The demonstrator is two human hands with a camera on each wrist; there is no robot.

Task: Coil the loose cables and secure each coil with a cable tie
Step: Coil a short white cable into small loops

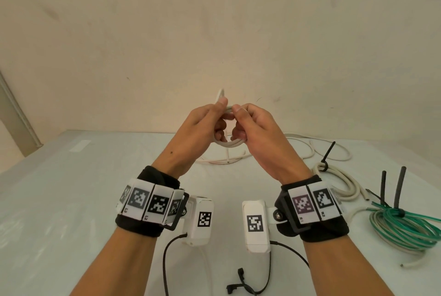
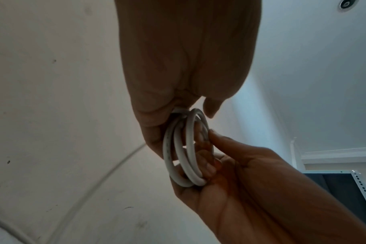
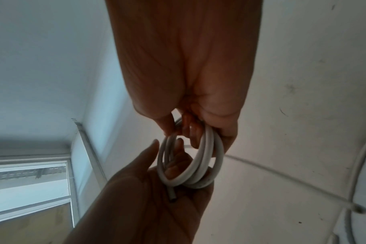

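Note:
I hold a small coil of white cable point(image 1: 229, 144) in the air between both hands, above the far middle of the table. My left hand point(image 1: 214, 119) grips its left side, thumb on top, and my right hand point(image 1: 245, 121) pinches the right side. In the left wrist view the coil point(image 2: 188, 140) shows about three loops, with right-hand fingers point(image 2: 219, 156) curled through them. In the right wrist view the coil point(image 3: 206, 145) hangs from my right hand point(image 3: 188, 128), and the cut cable end point(image 3: 171, 196) lies over the left palm point(image 3: 157, 189). The rest of the cable point(image 1: 222, 160) trails down onto the table.
To the right lie a beige coil point(image 1: 341, 183) and a green coil point(image 1: 405, 226), each bound by a black tie. More white cable point(image 1: 338, 156) loops at the back right. Black wrist-camera leads point(image 1: 241, 281) lie near the front edge. A wall stands behind the table point(image 1: 71, 188).

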